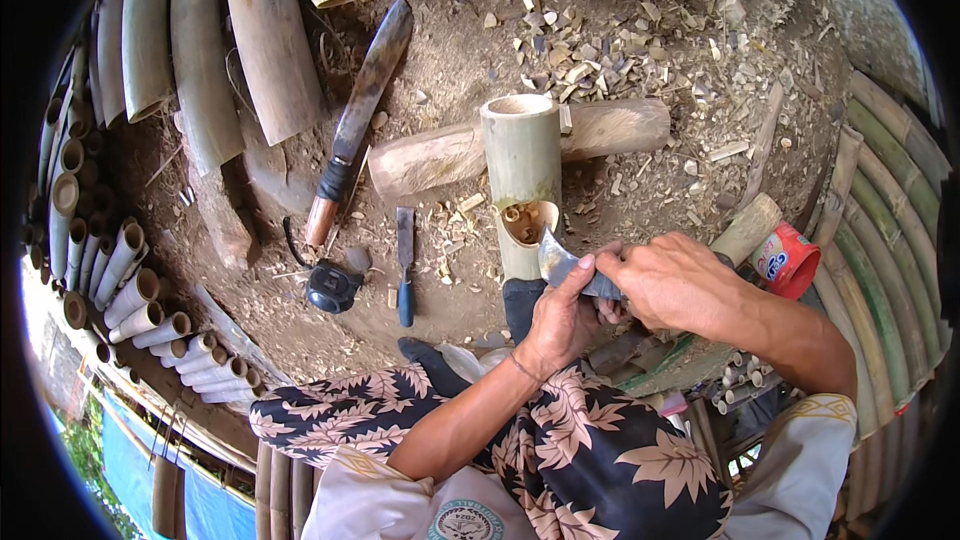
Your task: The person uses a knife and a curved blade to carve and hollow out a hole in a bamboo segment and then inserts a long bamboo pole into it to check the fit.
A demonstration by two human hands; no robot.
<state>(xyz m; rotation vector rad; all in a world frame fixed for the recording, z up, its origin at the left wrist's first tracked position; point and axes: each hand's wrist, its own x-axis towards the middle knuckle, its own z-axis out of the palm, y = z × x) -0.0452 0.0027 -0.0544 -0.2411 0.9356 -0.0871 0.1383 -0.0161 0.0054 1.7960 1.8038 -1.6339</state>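
In front of me a pale bamboo tube leans against a wooden block, with a scooped notch cut in its near end. Over that notch points the curved blade of a knife. My left hand is closed on the blade, thumb along its side. Fingers of my right hand are wrapped round the rear of the knife, hiding its handle. The tube's near end rests by my dark-covered foot.
A wooden block lies crosswise behind the tube. To the left are a machete, a blue-handled chisel and a black tape measure. Stacked bamboo tubes line the left; a red container is at right. Chips litter the ground.
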